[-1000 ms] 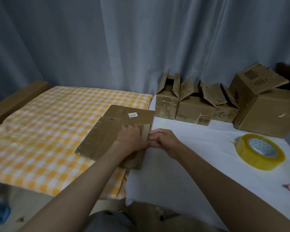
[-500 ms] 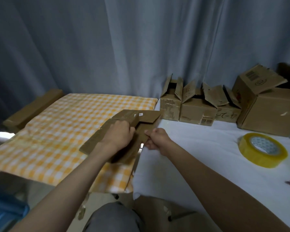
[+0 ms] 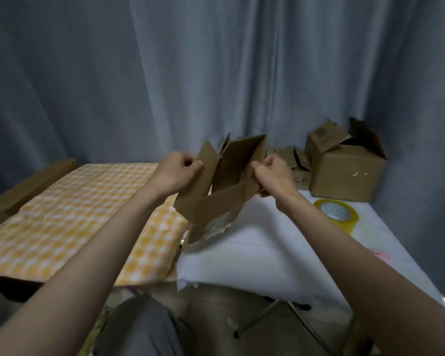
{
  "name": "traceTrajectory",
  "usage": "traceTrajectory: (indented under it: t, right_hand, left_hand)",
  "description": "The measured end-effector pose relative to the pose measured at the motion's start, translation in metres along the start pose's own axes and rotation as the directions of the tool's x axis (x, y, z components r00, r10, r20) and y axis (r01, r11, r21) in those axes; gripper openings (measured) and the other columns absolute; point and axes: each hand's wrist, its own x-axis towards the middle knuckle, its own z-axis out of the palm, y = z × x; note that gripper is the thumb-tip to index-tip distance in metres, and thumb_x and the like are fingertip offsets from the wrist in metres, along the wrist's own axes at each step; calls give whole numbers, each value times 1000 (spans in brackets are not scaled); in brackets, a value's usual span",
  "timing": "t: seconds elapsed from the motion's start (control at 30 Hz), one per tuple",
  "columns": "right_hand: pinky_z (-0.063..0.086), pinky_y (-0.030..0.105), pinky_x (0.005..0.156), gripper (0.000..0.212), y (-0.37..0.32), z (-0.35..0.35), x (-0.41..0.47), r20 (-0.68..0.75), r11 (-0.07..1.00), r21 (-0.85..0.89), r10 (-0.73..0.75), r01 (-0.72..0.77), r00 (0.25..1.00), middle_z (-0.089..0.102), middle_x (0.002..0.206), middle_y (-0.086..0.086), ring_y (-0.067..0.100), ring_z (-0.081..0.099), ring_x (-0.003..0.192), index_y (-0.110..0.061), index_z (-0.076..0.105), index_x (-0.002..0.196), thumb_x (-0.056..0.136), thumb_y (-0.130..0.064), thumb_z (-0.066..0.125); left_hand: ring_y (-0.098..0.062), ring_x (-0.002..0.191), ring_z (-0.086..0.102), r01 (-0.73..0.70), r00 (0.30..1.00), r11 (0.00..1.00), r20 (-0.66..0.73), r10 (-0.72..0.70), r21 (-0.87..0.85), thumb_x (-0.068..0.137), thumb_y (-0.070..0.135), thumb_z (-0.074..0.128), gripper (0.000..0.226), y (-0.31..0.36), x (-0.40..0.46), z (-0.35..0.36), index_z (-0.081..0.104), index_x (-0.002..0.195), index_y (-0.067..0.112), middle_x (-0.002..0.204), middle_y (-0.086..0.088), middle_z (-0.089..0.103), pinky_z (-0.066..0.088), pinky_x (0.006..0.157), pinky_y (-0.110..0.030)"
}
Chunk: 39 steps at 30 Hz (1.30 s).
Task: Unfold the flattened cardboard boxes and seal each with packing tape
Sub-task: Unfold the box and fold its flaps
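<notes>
Hands [image 3: 176,173] [image 3: 274,172] each gripping cardboard box [image 3: 221,199] above white-covered table [image 3: 254,255], grey curtain [image 3: 216,73] behind.

The cardboard box [image 3: 217,201] between the left hand [image 3: 176,173] and the right hand [image 3: 274,173] is plain brown. Left of the left hand lies a cloth [image 3: 70,222] checked in orange and white. Under the right hand the desk [image 3: 267,253] cover is white. Right of that hand sits a translucent yellow tape roll [image 3: 337,217], before a grey-blue curtain [image 3: 216,73].

Small boxes [image 3: 290,160] behind right hand [image 3: 274,173], pink thing [image 3: 378,254] blurred
</notes>
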Motion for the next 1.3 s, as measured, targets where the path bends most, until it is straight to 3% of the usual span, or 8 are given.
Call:
traceTrajectory:
  t: [0.2, 0.37, 0.53, 0.67, 0.83, 0.97, 1.17, 1.3]
  right_hand:
    - [48, 23, 38, 14, 13, -86, -11, -114, 995, -93, 21, -32, 993, 56, 67, 13, 16, 56, 40, -8, 55, 76, 90, -9, 60]
    - [48, 23, 43, 24, 45, -129, 1, -152, 979, -105, 156, -173, 976, 69, 91, 15, 26, 64, 73, 5, 68, 94, 89, -10, 50]
    - [41, 35, 57, 13, 63, -125, 7, -156, 978, -188, 65, -94, 986, 48, 71, 11, 24, 47, 67, -11, 50, 73, 85, -8, 47]
    - [47, 31, 53, 12, 76, -121, 16, -110, 985, -78, 144, -153, 983, 60, 88, 16, 26, 58, 78, -8, 57, 89, 92, -16, 49]
    - [43, 25, 45, 4, 97, -100, 17, -47, 974, 46, 225, -223, 973, 56, 85, 11, 21, 57, 72, -14, 48, 93, 96, -15, 48]
    - [44, 27, 51, 7, 114, -87, 15, -11, 935, 123, 335, -332, 942, 55, 87, 7, 19, 55, 76, -17, 49, 89, 97, -18, 48]
    - [43, 29, 58, 11, 121, -97, 21, -14, 933, 144, 336, -331, 942, 55, 83, 8, 18, 54, 72, -16, 52, 87, 97, -18, 48]
    - [48, 35, 71, 14, 135, -86, 17, 1, 926, 107, 365, -363, 931, 57, 98, 8, 19, 56, 84, -15, 51, 100, 99, -28, 47]
  left_hand:
    - [-21, 69, 53, 51, 992, 981, 126, -27, -187, 99, 27, 54, 34, 49, 6, 63, 67, 90, -4, 75, -10, 58, 37, 64, -33]
    - [-17, 61, 41, 157, 980, 954, 161, -118, -254, 96, 19, 54, 22, 47, 16, 94, 55, 76, 12, 70, -9, 46, 28, 55, -28]
    - [-20, 71, 50, 248, 962, 904, 202, -185, -350, 96, 20, 55, 14, 35, 19, 122, 61, 85, 14, 75, -10, 54, 35, 63, -31]
    - [-22, 69, 53, 246, 961, 902, 213, -178, -356, 95, 23, 56, 16, 32, 30, 121, 63, 85, 13, 75, -12, 58, 37, 65, -35]
    - [-20, 69, 45, 197, 973, 942, 174, -153, -271, 92, 20, 56, 11, 26, 36, 115, 61, 82, 18, 73, -8, 50, 32, 65, -35]
    - [-23, 70, 48, 195, 972, 964, 165, -166, -179, 95, 23, 53, 18, 19, 37, 118, 63, 83, 14, 75, -11, 52, 35, 63, -35]
    - [-25, 76, 62, 358, 934, 839, 162, -319, -409, 98, 23, 52, 26, 2, 32, 137, 65, 89, 4, 82, -12, 65, 45, 64, -33]
    - [-22, 78, 61, 381, 924, 864, 168, -343, -330, 100, 28, 53, 27, -14, 20, 154, 65, 93, 5, 90, -10, 66, 45, 61, -30]
